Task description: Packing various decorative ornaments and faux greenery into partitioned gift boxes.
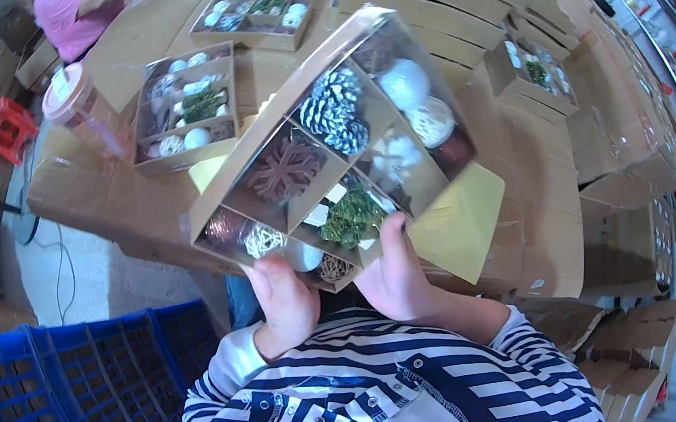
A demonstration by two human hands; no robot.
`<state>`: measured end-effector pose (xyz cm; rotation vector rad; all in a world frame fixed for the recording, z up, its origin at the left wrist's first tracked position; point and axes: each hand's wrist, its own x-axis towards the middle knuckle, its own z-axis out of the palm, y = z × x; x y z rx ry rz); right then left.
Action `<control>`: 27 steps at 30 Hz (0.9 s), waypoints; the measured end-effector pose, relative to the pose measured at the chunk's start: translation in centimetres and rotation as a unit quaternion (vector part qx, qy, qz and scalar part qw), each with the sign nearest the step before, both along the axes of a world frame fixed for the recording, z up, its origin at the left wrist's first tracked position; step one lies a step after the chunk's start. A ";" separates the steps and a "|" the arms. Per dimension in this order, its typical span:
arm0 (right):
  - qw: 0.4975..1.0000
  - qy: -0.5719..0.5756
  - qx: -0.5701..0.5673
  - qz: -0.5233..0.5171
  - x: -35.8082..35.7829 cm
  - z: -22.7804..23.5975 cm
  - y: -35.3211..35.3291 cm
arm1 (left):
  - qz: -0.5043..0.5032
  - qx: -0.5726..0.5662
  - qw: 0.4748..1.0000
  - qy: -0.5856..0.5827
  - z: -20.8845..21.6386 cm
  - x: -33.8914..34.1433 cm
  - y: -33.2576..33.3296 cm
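A cardboard box of Christmas ornaments [250, 177], tilted and raised above the table, is gripped along its near edges by both hands. Clear film seems to cover its top. Its compartments hold frosted pine cones [333, 109], a brown snowflake [286, 169], a green sprig bundle [350, 216], white balls [404, 84] and a white woven ball [264, 239]. My left hand [285, 298] holds the lower left side. On the lower right side, my right hand [396, 277] has its thumb up against the front; its other fingers are hidden behind the box.
Similar ornament boxes [186, 107] [256, 14] stand on the cardboard-covered table [97, 184], with another box [532, 76] at right. Yellow paper [461, 226] lies under the held box. A pink-lidded cup [81, 106] stands left. A blue crate [52, 375] is near left; a person in pink [70, 23] is beyond.
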<state>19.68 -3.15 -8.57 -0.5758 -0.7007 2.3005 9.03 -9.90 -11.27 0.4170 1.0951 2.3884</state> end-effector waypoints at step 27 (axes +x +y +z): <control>0.350 -0.232 0.888 0.190 -2.3 5.5 2.2 | -0.048 -0.221 0.630 0.743 5.4 -9.2 -7.5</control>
